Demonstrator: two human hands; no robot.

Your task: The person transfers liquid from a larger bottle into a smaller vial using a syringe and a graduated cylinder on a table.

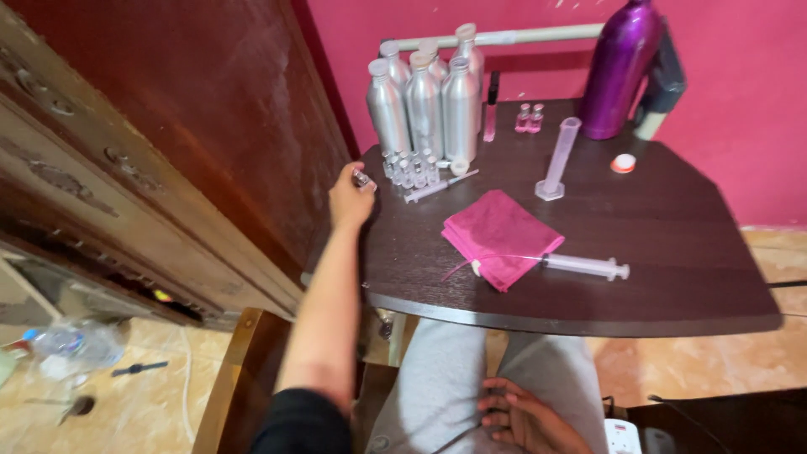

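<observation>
Up at the dark wooden table's (pixel 672 277) left edge, my left hand (pixel 349 200) pinched a small clear glass vial (pixel 363 178); I judged setting it among the clustered vials (pixel 412 170) came next. My right hand (pixel 525 416) rested slack and unladen on my lap.

A dark brown wood-grain bench (pixel 672 252) carries silver metal bottles (pixel 424 101), a glossy purple bottle (pixel 618 71), a folded magenta cloth (pixel 502 235), clear syringes (pixel 584 266), a translucent measuring cylinder (pixel 559 160) and a red-and-white cap (pixel 623 163), against a pink wall (pixel 740 109) at upper right.
</observation>
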